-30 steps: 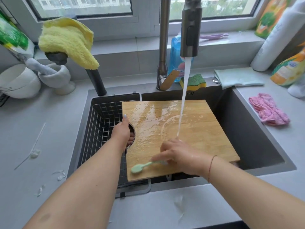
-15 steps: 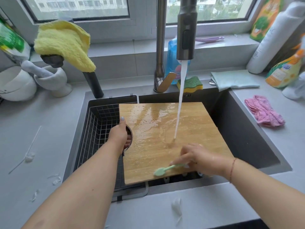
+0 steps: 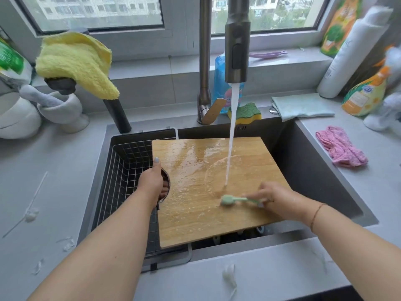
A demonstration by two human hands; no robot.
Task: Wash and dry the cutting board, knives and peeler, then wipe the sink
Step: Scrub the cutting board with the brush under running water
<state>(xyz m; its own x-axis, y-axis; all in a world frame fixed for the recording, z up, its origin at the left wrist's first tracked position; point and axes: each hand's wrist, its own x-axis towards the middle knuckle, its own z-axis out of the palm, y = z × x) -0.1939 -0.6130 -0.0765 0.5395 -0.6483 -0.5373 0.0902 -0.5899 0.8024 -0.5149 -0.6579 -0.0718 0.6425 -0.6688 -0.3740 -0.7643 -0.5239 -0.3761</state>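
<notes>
A wet wooden cutting board [image 3: 208, 187] lies across the sink [image 3: 321, 170] under running tap water [image 3: 231, 135]. The left hand [image 3: 152, 185] grips its handle hole; the right hand [image 3: 280, 199] holds a green brush [image 3: 227, 200] against the board.

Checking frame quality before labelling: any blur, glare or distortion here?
Head view: right hand and green brush smeared by motion; left hand sharp; daylight glare on the wet cutting board; wide-angle bending at the edges.
</notes>
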